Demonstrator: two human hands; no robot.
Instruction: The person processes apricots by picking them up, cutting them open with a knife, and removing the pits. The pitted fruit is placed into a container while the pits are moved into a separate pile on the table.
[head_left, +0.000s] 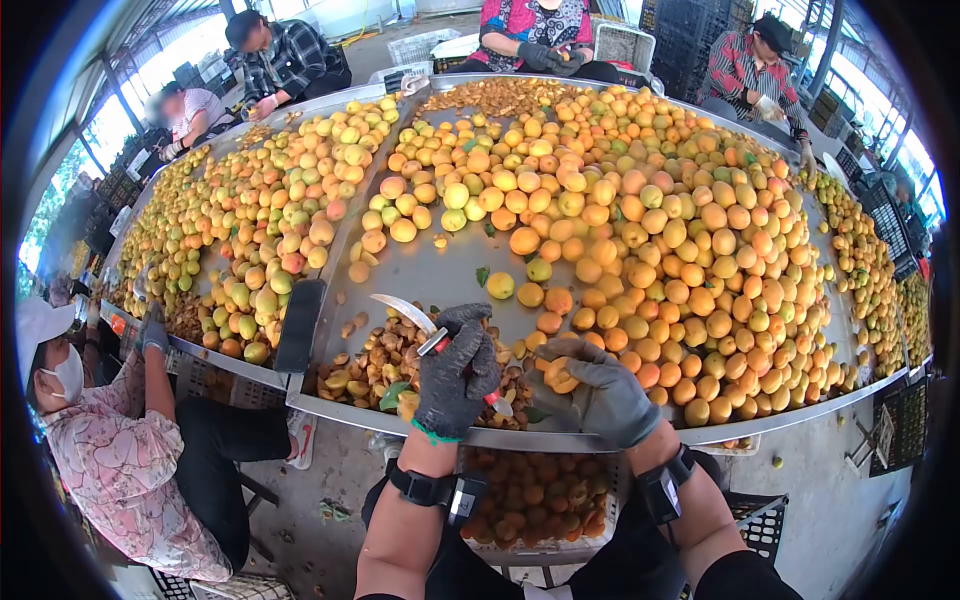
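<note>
My left hand (458, 378), in a dark grey knit glove with a green cuff edge, is closed around a curved knife (405, 312) with a red handle. Its blade points up and to the left, over a heap of brownish pits and scraps (375, 362). My right hand (612, 392), in a grey glove, pinches an orange apricot (558, 374) that looks cut, though the fingers partly cover it. Both hands are above the near edge of the metal table (430, 265), a short distance apart. Whole apricots (690, 290) lie in a large pile beyond and right of my right hand.
A crate of apricots (540, 495) stands below the table edge, between my legs. A metal divider (350, 215) separates another apricot pile (260, 200) on the left. A co-worker in a mask (110, 440) sits at left; several others sit around the far side. Black crates (895, 425) stand at right.
</note>
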